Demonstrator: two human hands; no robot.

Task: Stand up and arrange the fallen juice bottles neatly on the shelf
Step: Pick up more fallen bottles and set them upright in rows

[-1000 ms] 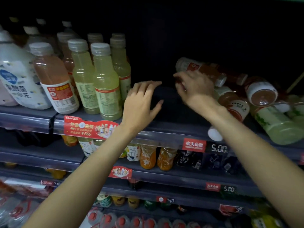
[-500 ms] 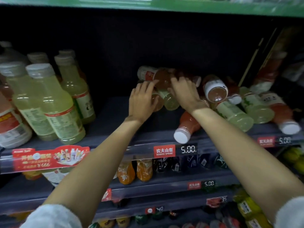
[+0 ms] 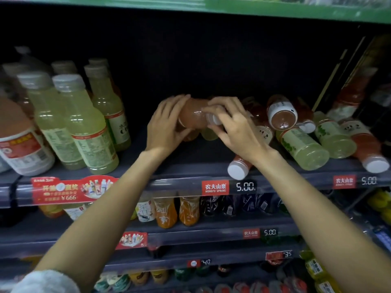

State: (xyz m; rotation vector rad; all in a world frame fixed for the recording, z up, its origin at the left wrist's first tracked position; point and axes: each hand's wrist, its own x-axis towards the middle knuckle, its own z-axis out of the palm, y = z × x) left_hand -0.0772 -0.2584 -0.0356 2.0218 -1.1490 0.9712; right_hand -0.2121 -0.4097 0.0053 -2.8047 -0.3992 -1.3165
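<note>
On the dark shelf (image 3: 169, 166), an orange-pink juice bottle (image 3: 193, 115) lies sideways, lifted a little above the shelf floor. My left hand (image 3: 167, 127) grips its body from the left. My right hand (image 3: 234, 130) curls round its white-capped end from the right. A pale green bottle (image 3: 208, 135) lies right below it. To the right is a heap of fallen bottles: a red one with its white cap (image 3: 238, 169) at the shelf edge, a green one (image 3: 304, 149), another green one (image 3: 334, 138) and a red one (image 3: 370, 154).
Upright green bottles (image 3: 84, 123) and a pink-orange one (image 3: 21, 142) stand in rows at the left. Bare shelf floor lies between them and my hands. A price strip (image 3: 245, 186) runs along the shelf front. Lower shelves hold more drinks (image 3: 166, 212).
Both hands have gone from resting on the heap to gripping one orange-pink bottle and raising it off the pile. The view has shifted slightly right.
</note>
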